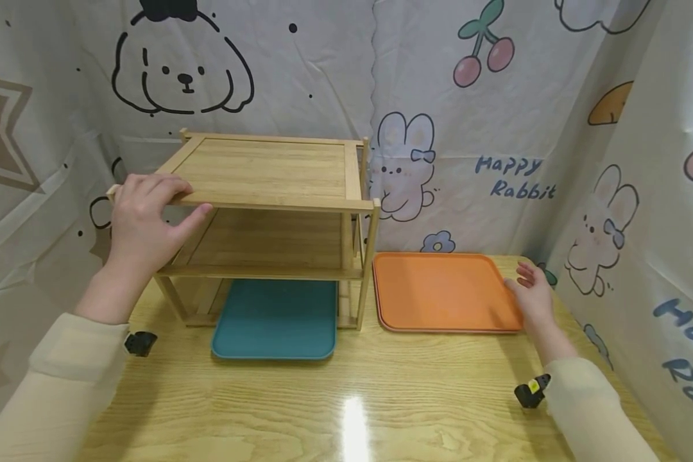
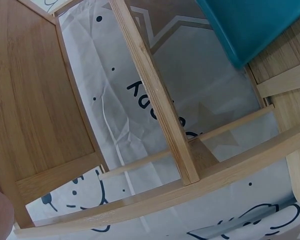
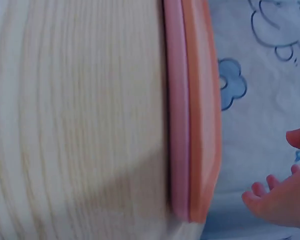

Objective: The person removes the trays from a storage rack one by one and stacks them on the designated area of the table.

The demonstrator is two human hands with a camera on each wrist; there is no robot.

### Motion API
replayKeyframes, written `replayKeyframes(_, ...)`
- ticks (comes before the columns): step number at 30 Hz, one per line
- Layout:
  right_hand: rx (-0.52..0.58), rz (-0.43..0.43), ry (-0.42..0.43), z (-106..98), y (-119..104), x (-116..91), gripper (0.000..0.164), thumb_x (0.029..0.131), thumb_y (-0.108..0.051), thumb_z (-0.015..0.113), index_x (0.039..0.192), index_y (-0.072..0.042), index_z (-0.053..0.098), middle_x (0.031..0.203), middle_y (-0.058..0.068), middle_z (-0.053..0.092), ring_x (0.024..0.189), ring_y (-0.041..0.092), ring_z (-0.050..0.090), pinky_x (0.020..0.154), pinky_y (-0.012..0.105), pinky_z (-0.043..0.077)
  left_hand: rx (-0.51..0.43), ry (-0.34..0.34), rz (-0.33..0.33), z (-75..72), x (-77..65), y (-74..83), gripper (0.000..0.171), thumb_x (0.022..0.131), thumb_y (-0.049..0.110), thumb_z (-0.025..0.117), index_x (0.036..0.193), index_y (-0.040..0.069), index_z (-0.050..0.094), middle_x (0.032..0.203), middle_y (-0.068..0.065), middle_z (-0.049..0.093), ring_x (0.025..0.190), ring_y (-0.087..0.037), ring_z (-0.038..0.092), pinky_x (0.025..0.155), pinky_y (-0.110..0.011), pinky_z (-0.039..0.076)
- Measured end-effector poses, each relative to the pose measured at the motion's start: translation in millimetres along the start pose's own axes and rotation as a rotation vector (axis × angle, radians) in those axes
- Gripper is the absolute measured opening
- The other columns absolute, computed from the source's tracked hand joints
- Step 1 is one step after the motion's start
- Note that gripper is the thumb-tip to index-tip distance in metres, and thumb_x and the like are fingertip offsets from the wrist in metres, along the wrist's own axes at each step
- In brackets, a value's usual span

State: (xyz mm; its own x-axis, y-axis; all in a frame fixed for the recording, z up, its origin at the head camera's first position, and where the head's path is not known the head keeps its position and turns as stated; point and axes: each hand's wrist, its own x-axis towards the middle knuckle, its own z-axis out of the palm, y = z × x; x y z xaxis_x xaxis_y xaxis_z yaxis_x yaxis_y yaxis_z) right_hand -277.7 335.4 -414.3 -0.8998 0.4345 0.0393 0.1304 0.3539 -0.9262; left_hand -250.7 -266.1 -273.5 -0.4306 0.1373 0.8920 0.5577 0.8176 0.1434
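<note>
Pale cloth printed with rabbits, cherries, a dog and the words "Happy Rabbit" hangs behind and at both sides of the wood-grain bench. On it, left of centre, stands a 3-tier wooden rack. To the right lies an orange tray, stacked flat on a pink tray that shows only as a thin rim; the right front post stands near the stack's left edge. A teal tray sits on the lowest tier, its front jutting past the rack, its back part covered from above by the 2 upper tiers. At the rack's top left front corner, the left hand has its grip clamped on the edge. Beside the orange tray's right edge is the right hand, its grip apart; whether it touches the rim I cannot tell. Smallest are 2 black devices, 1 at each sleeve cuff.
</note>
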Motion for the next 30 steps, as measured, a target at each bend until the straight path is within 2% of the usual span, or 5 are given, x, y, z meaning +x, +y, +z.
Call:
replayKeyframes(5, 0.094, 0.026, -0.014, 3, -23, -21, 0.067, 0.093, -0.017, 0.057, 0.15, -0.02, 0.022, 0.152, 0.013, 0.028, 0.136, 0.031, 0.032, 0.109, 0.046, 0.03, 0.002, -0.007, 0.009, -0.5, 0.6, 0.6, 0.04, 0.078, 0.04, 0.072, 0.092, 0.002, 0.065, 0.098, -0.016, 0.066, 0.092, -0.038, 0.049, 0.077, -0.05, 0.031)
replayKeyframes(10, 0.169, 0.01, -0.106, 5, -41, -44, 0.073, 0.094, -0.024, 0.058, 0.151, -0.029, 0.013, 0.155, 0.012, 0.02, 0.138, 0.03, 0.028, 0.112, 0.049, 0.024, 0.002, -0.011, 0.015, -1.0, 0.6, 1.1, 0.043, 0.081, 0.044, 0.07, 0.092, 0.002, 0.065, 0.098, -0.016, 0.066, 0.092, -0.038, 0.048, 0.076, -0.05, 0.03)
replayKeyframes(18, 0.233, -0.062, -0.232, 15, -67, -84, 0.079, 0.093, -0.029, 0.059, 0.152, -0.03, 0.006, 0.157, 0.013, 0.014, 0.14, 0.032, 0.022, 0.113, 0.05, 0.018, -0.001, -0.004, 0.016, -0.6, 0.3, 1.1, 0.035, 0.076, 0.033, 0.076, 0.092, 0.003, 0.066, 0.096, -0.015, 0.066, 0.092, -0.037, 0.049, 0.076, -0.05, 0.03)
replayKeyframes(25, 0.322, -0.082, -0.327, 33, -86, -120, 0.082, 0.092, -0.025, 0.061, 0.151, -0.033, 0.004, 0.157, 0.009, 0.012, 0.14, 0.03, 0.022, 0.113, 0.047, 0.02, 0.008, -0.012, 0.02, -0.4, 1.4, 1.2, 0.043, 0.081, 0.044, 0.069, 0.092, 0.002, 0.065, 0.096, -0.016, 0.066, 0.092, -0.038, 0.048, 0.075, -0.051, 0.03)
replayKeyframes(30, 0.391, -0.093, -0.382, 49, -92, -144, 0.081, 0.093, -0.02, 0.059, 0.151, -0.033, 0.004, 0.154, 0.005, 0.016, 0.138, 0.025, 0.025, 0.112, 0.043, 0.024, 0.008, -0.009, 0.01, -0.7, 1.2, 2.1, 0.035, 0.076, 0.032, 0.076, 0.092, 0.002, 0.065, 0.096, -0.015, 0.065, 0.091, -0.038, 0.048, 0.077, -0.051, 0.031)
